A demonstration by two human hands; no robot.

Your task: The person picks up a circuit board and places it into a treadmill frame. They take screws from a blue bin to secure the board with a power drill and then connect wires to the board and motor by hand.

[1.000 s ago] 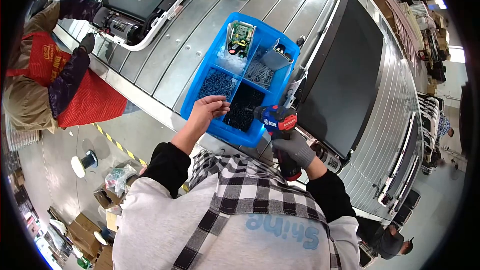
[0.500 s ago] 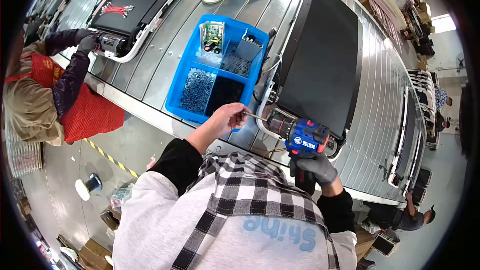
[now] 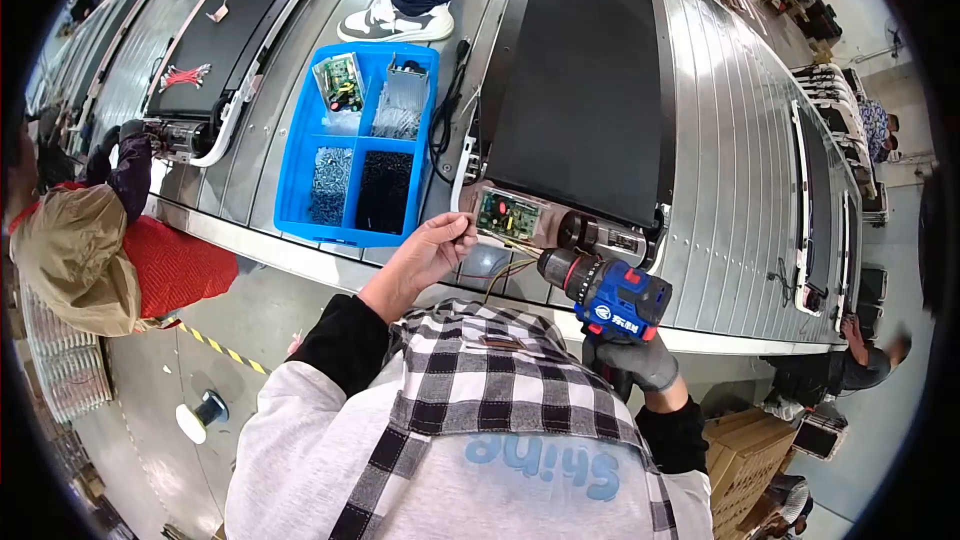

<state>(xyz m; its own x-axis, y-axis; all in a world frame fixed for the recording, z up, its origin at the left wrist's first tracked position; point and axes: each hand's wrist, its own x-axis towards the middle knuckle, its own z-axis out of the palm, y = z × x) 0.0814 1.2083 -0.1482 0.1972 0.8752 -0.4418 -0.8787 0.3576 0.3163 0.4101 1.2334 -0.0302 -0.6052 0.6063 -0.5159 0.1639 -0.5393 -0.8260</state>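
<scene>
My gloved right hand [image 3: 640, 360] grips the handle of a blue cordless drill [image 3: 615, 302], its long bit pointing left. The bare fingers of my left hand [image 3: 430, 252] are pinched together by the bit's tip; whatever they hold is too small to make out. Just beyond them, a green circuit board [image 3: 508, 214] sits in the near end of a flat machine with a black belt [image 3: 585, 80]. Beside the board lies a cylindrical motor [image 3: 608, 237]. Loose wires [image 3: 505, 275] hang below the board.
Left of the machine stands a divided blue bin [image 3: 283, 175] with screws and boards. A black cable [image 3: 447, 115] runs between them. Someone's shoes [image 3: 395, 22] are on the slatted metal line behind the bin. A co-worker in a red apron [image 3: 185, 270] works at far left.
The view has shifted, so the bin and machine appear further left. My drill no longer covers the machine's near end; the circuit board and motor now show. Both hands keep their grips.
</scene>
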